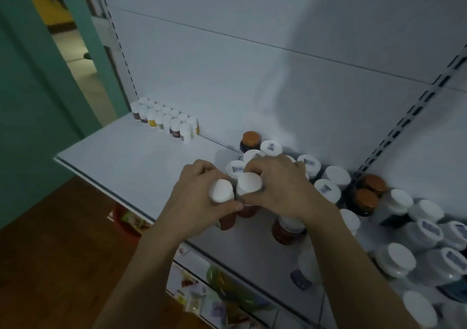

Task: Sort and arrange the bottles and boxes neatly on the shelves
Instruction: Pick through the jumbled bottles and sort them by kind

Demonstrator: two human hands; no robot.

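Both hands on two bottles, mid-shelf [121, 157]

My left hand [199, 197] curls round the left bottle [221, 191], and my right hand [283, 189] wraps the right bottle [249, 183]; the two touch. Capped jars [328, 188] crowd close behind and to the right, an orange-capped jar [250, 140] sits by the back wall, and small bottles [164, 118] are lined up far left.
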